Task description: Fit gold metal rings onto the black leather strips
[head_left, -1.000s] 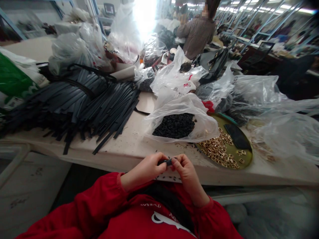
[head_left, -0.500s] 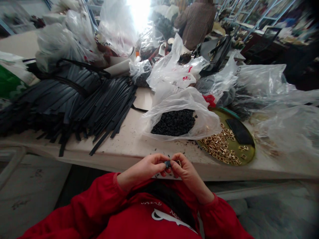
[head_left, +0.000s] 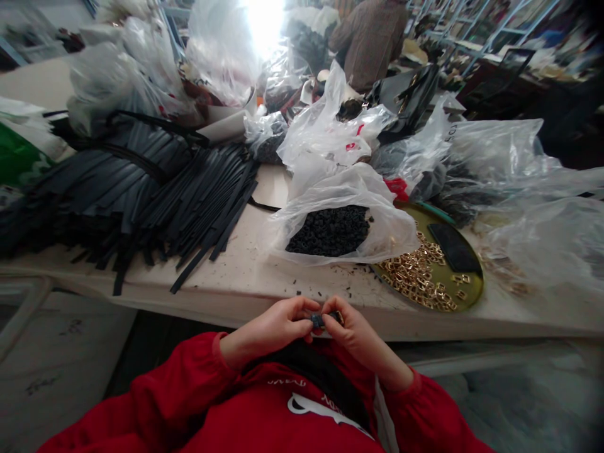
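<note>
My left hand point(head_left: 293, 321) is closed, its thumb and fingertips pinching one end of a short dark strap piece point(head_left: 317, 321). From the other side my right hand point(head_left: 346, 327) pinches the same piece, and a gold buckle point(head_left: 340, 317) shows between its fingers. The fingertips of both hands nearly meet in front of my body, at the table's front edge. How the strap and buckle are joined is hidden by the fingers. Beyond the hands lies an open plastic bag point(head_left: 396, 236) of small black loops point(head_left: 330, 231).
A round gold tray point(head_left: 467, 296) at right carries gold buckles point(head_left: 415, 274) and a dark phone point(head_left: 455, 248). Black straps point(head_left: 198, 201) are heaped at left on the white table point(head_left: 255, 270). Filled plastic bags point(head_left: 325, 132) stand behind. A person point(head_left: 372, 44) is further back.
Both hands have dropped slightly toward my body, still pinching the strap piece. More of the gold buckle shows at the right hand. The things on the table look unchanged.
</note>
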Motion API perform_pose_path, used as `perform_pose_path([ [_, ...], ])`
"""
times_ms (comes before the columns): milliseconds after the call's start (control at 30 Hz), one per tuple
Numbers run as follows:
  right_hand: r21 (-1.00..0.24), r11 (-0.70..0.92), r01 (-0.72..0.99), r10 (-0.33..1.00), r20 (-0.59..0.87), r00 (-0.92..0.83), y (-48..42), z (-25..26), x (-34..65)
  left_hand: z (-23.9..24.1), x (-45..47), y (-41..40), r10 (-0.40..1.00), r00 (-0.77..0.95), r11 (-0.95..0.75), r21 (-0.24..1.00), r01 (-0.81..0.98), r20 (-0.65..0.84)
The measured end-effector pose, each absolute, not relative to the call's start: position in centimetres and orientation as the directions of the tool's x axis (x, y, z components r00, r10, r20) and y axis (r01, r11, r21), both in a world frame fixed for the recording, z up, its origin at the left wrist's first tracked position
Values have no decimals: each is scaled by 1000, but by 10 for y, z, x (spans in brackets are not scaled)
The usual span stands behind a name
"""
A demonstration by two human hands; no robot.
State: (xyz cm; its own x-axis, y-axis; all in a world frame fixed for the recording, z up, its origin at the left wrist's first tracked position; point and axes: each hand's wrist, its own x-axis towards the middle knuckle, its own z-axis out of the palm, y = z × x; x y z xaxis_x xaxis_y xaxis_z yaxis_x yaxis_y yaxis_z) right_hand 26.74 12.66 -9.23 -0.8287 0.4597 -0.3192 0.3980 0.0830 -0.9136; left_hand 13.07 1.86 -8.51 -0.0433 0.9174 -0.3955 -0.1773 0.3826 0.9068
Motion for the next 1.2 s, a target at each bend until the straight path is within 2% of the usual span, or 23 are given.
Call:
perform_pose_path([
  [100,-851,388,354,474,-145,-868,118,-87,270,-82,132,16,920,-105,372,925,-72,-378],
  [167,-824,453,340,467,-105,-878,113,-85,272,-79,132,14,929,-138,351,935,45,-342],
  [233,-858,374,351,478,-145,-866,111,-86,273,-76,132,12,942,-118,327,937,126,-313],
  [300,-905,222,362,482,-221,-848,111,-88,274,-76,132,10,950,-62,312,943,116,-307],
  [433,-938,-68,340,438,-334,-835,112,-89,275,-82,136,7,946,-45,319,946,-63,-322],
  [533,-934,-117,337,404,-355,-843,111,-86,278,-84,137,4,937,-57,332,930,-159,-345],
  [667,-940,37,340,400,-298,-867,108,-80,281,-79,136,0,923,-18,364,887,-285,-385],
  [800,-895,267,357,452,-211,-867,105,-73,280,-76,133,-2,893,9,409,802,-436,-451],
  [867,-862,383,333,457,-136,-879,104,-71,280,-74,131,-2,876,57,452,773,-444,-479],
  [933,-853,418,312,445,-107,-889,103,-72,279,-71,128,0,855,104,508,782,-360,-508],
  [1067,-910,262,322,464,-174,-869,104,-79,280,-68,124,2,817,120,577,795,-188,-564],
  [1133,-941,127,315,465,-224,-856,105,-81,279,-69,125,2,813,127,582,781,-227,-569],
  [1200,-951,-70,300,410,-302,-861,106,-81,279,-71,127,1,824,147,563,763,-317,-547],
])
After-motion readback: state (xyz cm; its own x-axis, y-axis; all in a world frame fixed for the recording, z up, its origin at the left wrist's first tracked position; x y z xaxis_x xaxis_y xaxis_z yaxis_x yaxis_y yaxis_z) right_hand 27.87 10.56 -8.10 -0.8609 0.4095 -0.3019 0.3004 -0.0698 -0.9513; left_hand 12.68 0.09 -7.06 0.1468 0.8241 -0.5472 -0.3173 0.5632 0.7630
